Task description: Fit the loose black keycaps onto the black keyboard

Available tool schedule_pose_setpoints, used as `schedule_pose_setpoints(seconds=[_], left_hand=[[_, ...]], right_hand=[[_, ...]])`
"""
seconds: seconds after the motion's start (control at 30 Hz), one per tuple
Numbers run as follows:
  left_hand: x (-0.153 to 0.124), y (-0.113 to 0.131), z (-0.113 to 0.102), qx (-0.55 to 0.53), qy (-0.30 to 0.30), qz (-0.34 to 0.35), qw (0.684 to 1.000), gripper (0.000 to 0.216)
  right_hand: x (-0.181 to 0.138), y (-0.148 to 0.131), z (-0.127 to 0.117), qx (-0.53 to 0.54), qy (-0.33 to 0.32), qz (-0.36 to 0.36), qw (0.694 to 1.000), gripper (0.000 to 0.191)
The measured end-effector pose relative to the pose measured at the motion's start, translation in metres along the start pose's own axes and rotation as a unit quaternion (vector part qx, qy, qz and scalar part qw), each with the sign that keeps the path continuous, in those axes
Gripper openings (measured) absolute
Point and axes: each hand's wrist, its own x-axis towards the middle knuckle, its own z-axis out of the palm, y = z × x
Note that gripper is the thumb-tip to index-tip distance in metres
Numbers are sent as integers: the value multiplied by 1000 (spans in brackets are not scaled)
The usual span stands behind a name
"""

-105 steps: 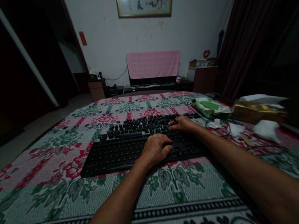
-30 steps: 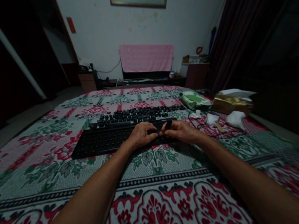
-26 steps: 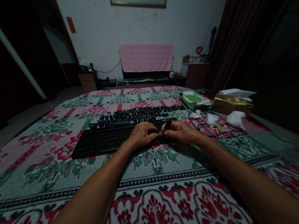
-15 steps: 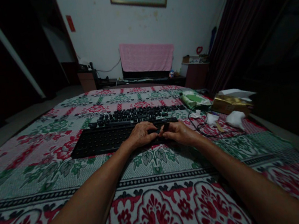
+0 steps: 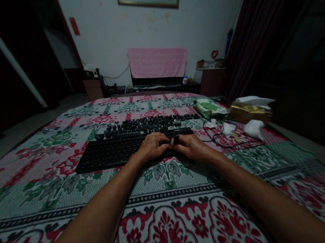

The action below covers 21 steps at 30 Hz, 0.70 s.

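A black keyboard with its keycaps off lies across the bed, small pale switch points showing in rows. My left hand rests over its right half, thumb and forefinger brought together; what lies between them is too dark to make out. Close beside it, my right hand pinches a small black object, whose upper end sticks up above the fingers. Its lower end is hidden by the fingers near the left thumb. Just behind the keyboard, many loose black keycaps are spread in a long band.
To the right lie a green-and-white wipes packet, a gold tissue box, crumpled white tissues and a black cable. A patterned red, green and white blanket covers the bed. A pink towel hangs beyond.
My right hand has shifted slightly left, the black object closer to my left thumb. My left hand stays nearly in place. The whole view has drifted a little.
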Motion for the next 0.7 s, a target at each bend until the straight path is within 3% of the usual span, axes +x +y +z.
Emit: schedule_pose_setpoints(seconds=[0.4, 0.7], left_hand=[[0, -4, 3, 16, 2, 1, 1000, 25], [1, -1, 0, 16, -14, -5, 1000, 26]], right_hand=[[0, -12, -1, -5, 31, 45, 998, 27], [2, -4, -4, 29, 36, 32, 998, 18]])
